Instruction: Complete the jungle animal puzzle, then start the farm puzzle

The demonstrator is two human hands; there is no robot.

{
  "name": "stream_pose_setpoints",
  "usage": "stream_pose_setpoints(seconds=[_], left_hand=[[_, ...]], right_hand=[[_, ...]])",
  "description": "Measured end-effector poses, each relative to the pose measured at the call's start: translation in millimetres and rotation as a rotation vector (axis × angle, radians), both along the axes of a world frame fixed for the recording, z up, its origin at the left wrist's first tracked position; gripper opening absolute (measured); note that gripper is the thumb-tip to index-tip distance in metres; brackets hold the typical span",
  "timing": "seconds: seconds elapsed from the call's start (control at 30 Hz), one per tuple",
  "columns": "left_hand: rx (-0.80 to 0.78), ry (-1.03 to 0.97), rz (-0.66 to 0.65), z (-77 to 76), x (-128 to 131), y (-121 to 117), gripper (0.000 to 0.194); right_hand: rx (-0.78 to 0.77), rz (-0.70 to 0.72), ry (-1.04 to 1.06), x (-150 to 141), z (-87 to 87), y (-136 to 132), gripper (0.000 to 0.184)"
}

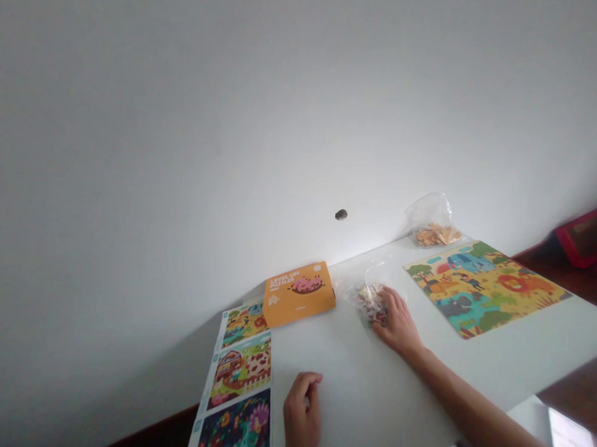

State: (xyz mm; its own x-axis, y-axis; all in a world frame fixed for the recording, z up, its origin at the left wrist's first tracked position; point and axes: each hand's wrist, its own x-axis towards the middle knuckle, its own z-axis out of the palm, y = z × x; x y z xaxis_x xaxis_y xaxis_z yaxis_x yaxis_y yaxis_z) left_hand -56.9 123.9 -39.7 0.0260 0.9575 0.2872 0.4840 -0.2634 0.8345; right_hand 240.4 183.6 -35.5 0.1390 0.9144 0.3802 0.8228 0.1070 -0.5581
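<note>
My right hand reaches across the white table and lies on a clear plastic bag of puzzle pieces, fingers curled over it. My left hand rests near the table's front edge with its fingers curled in, nothing visible in them. An orange puzzle box lies just left of the bag. A finished colourful animal puzzle lies flat at the right.
A second clear bag with yellowish pieces stands at the back right by the wall. A strip of picture sheets runs down the table's left side. Something red sits on the floor at far right. A dark spot marks the wall.
</note>
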Motion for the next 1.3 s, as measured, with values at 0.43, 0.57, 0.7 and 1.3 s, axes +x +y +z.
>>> stream_pose_setpoints(seconds=[0.43, 0.57, 0.7, 1.3], left_hand=[[-0.119, -0.367, 0.093, 7.3, -5, -4, 0.048], [0.056, -0.344, 0.193, 11.4, 1, -1, 0.038], [0.164, -0.235, 0.187, 38.1, 21, 12, 0.025], [-0.67, -0.09, 0.024, 19.9, 55, 29, 0.054]], right_hand=[[-0.087, -0.057, 0.53, 20, -12.8, -28, 0.058], [-0.198, 0.024, 0.287, 12, -9.3, -25, 0.05], [-0.288, 0.019, 0.32, 9, 3.3, -23, 0.049], [-0.321, 0.447, 0.986, 3, 6.0, -22, 0.038]])
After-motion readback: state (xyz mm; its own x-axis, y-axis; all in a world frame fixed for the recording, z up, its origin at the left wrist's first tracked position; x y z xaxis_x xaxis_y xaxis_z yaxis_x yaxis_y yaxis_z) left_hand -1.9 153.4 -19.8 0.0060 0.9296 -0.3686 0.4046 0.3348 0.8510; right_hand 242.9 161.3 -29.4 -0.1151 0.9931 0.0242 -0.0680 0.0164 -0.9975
